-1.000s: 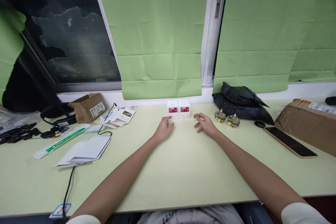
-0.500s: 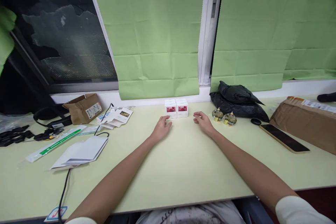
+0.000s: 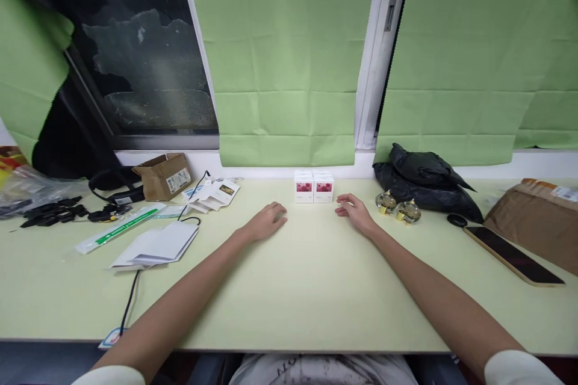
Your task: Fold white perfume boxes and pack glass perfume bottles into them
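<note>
Small white boxes with red-pink pictures on their fronts stand side by side at the back middle of the table; the left front box (image 3: 304, 188) and the right front box (image 3: 323, 188) show best, with more white tops behind them. My left hand (image 3: 268, 221) rests low over the table to the left of the boxes, apart from them, fingers loosely bent and empty. To their right, my right hand (image 3: 354, 213) is close by but not touching, its fingers slightly curled and apart, holding nothing. Two round glass bottles with gold parts (image 3: 408, 212) sit beyond my right hand.
Black plastic bags (image 3: 427, 183) lie behind the bottles. Further right are a phone (image 3: 512, 255) and a brown parcel (image 3: 533, 222). On the left lie folded white papers (image 3: 158, 246), a green-striped plastic sleeve (image 3: 121, 228), an open cardboard box (image 3: 165, 177) and a black cable (image 3: 130, 301).
My left hand has drawn away from the boxes toward the left. My right hand stays near their right side. The view has turned somewhat left.
</note>
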`<act>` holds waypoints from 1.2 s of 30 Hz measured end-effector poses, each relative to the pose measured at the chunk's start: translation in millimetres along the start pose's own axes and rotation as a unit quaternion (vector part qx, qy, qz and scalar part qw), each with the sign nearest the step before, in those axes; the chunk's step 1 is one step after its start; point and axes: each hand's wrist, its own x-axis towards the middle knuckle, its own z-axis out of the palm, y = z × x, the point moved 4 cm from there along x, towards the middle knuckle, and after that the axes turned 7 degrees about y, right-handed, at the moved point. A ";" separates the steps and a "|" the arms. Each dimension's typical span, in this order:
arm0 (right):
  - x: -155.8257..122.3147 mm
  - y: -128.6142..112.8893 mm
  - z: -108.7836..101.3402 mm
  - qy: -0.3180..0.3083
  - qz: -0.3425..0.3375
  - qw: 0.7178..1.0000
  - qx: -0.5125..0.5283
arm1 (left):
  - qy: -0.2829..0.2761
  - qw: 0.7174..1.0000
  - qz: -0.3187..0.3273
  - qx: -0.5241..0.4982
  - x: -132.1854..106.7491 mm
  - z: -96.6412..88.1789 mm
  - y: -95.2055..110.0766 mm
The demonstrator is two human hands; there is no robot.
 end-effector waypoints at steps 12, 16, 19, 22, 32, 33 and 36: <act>8.3 1.7 10.3 0.084 -0.012 0.995 0.046 | 0.029 0.999 0.022 0.020 -6.6 2.2 0.3; 10.8 8.0 6.8 0.103 0.004 0.993 0.059 | 0.020 1.000 0.020 0.012 -7.1 -1.1 0.4; 10.4 10.1 4.9 0.111 0.015 0.992 0.062 | 0.007 1.000 0.020 0.021 -7.3 -6.2 0.4; 8.0 9.8 4.2 0.106 0.023 0.992 0.061 | 0.003 0.999 0.009 0.042 -8.0 -14.1 -3.5; 3.2 6.6 6.8 0.073 0.021 0.997 0.027 | 0.035 0.974 -0.083 0.206 -11.7 -34.1 -38.1; 3.0 6.7 7.3 0.069 0.019 0.997 0.022 | 0.037 0.969 -0.092 0.228 -11.9 -35.2 -41.8; 2.0 7.2 8.4 0.054 0.014 0.998 0.005 | 0.045 0.954 -0.121 0.272 -12.3 -39.2 -52.3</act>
